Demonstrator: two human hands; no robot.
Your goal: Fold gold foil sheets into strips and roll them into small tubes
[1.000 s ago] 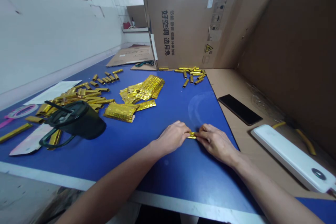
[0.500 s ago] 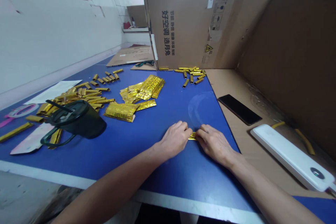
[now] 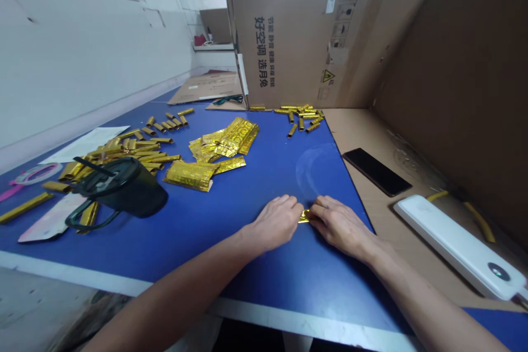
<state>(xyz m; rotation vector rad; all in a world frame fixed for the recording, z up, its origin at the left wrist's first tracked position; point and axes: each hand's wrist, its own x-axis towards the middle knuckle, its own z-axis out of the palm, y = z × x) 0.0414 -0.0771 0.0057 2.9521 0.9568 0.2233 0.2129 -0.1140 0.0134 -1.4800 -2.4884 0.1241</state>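
Left hand point(image 3: 278, 223) and right hand point(image 3: 340, 225) pinching a gold foil strip point(image 3: 304, 216), lower centre of frame.
We see fingers closed on either end of it, fingertips partly hidden, over the blue table point(image 3: 256, 280). Farther: dark cup point(image 3: 138, 191) at left, black phone point(image 3: 376, 171) at right, gold sheets point(image 3: 237, 137) overlapping left of centre, small gold tubes point(image 3: 301, 124) upper centre, cardboard panel point(image 3: 297, 38) behind them.

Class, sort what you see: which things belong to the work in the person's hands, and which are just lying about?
Likely belong, by their matching gold:
gold piece, held between left hand and right hand
gold sheets
gold tubes

Apparently just lying about:
mug
phone
power bank
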